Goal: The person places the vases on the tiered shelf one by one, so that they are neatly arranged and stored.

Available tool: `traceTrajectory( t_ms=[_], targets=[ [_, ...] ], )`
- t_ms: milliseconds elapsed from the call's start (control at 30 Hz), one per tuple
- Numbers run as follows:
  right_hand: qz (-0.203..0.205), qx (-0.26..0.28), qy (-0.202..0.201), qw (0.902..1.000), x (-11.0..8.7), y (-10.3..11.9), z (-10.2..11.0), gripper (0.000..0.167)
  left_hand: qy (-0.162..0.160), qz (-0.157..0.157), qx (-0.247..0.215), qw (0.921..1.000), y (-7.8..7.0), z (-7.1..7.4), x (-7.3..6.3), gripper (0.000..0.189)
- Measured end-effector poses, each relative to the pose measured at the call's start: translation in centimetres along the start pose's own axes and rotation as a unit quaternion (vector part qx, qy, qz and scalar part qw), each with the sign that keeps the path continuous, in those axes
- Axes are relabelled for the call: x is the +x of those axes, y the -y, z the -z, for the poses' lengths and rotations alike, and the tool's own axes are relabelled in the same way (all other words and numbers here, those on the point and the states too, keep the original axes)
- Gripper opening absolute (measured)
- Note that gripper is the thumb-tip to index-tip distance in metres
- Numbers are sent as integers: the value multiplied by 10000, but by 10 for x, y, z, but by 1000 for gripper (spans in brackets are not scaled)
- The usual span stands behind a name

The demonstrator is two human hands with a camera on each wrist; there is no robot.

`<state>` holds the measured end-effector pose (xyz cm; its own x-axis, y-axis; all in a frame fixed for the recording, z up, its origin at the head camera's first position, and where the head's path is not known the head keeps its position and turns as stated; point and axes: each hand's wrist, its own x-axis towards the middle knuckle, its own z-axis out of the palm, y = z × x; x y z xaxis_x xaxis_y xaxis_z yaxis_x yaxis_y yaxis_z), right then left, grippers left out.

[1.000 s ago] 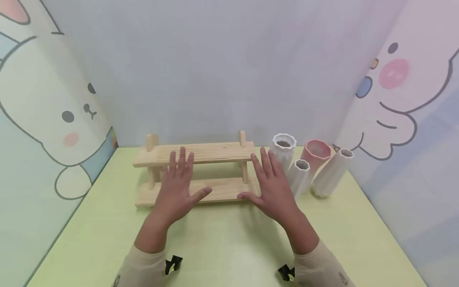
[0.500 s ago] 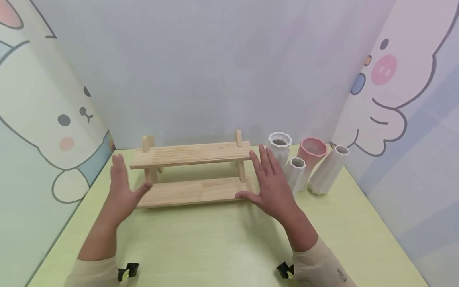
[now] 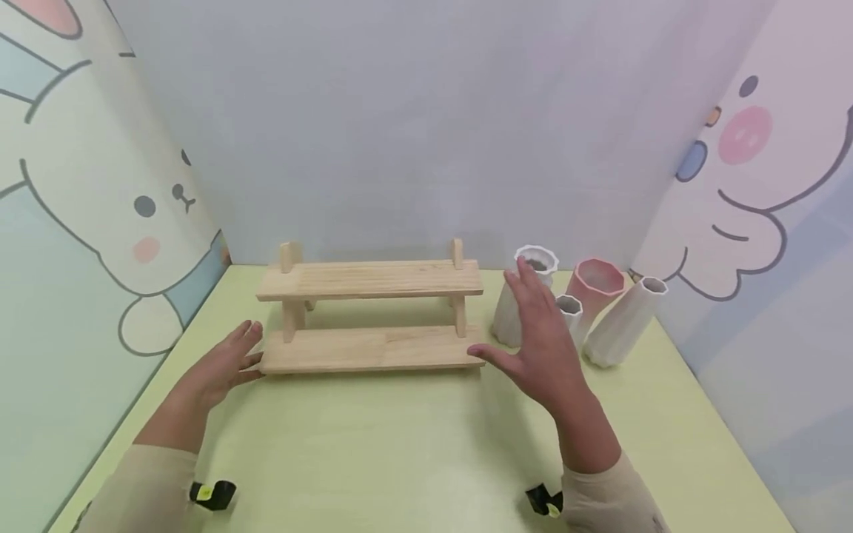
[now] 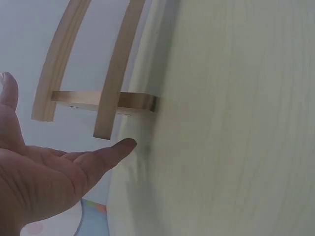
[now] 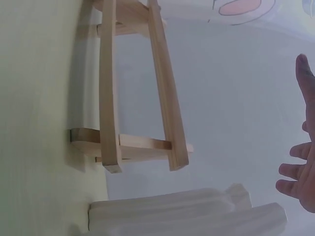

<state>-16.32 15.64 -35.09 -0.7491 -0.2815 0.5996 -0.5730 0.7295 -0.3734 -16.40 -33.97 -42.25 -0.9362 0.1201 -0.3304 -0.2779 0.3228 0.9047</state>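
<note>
A two-tier wooden shelf (image 3: 373,349) of pale planks stands at the back of the table in the head view. My left hand (image 3: 216,370) is beside its left end, fingers extended toward the lower plank; in the left wrist view a fingertip of this hand (image 4: 64,172) lies just short of the plank end. My right hand (image 3: 543,348) is off the shelf's right end, fingers straight and thumb spread toward the lower plank. It holds nothing and partly covers a tall white vase (image 3: 508,314) and a small white vase (image 3: 569,305) behind it.
Right of my right hand stand a pink vase (image 3: 586,292) and a leaning-looking ribbed white vase (image 3: 623,326). Walls with cartoon animals close in the pale green table (image 3: 373,451) at the back and both sides.
My left hand has moved left from in front of the shelf to beside its left end, and lower. My right hand has shifted slightly right, turning a little more side-on.
</note>
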Motion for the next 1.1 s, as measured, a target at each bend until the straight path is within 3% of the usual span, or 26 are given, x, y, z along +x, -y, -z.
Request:
traceTrajectory(
  t_ms=[233, 367, 533, 800, 1100],
  targets=[
    [255, 532, -1146, 9917, 0, -7, 16, 103, 262, 249, -673, 9971, 10, 1, 14, 88],
    [107, 835, -1444, 9859, -1, -14, 27, 102, 166, 277, -822, 9961, 15, 1, 19, 84],
    [-171, 1538, -1435, 9775, -3, -25, 38, 95, 41, 320, -746, 9967, 25, 4, 22, 83],
    [-820, 1670, -1219, 9749, -10, -41, 41, 91, -86, 218, -533, 9983, 33, 5, 25, 82],
    [-1375, 2457, -1037, 9539, -16, -56, 30, 78, -191, 178, -589, 9979, 32, 1, 24, 82]
  ],
)
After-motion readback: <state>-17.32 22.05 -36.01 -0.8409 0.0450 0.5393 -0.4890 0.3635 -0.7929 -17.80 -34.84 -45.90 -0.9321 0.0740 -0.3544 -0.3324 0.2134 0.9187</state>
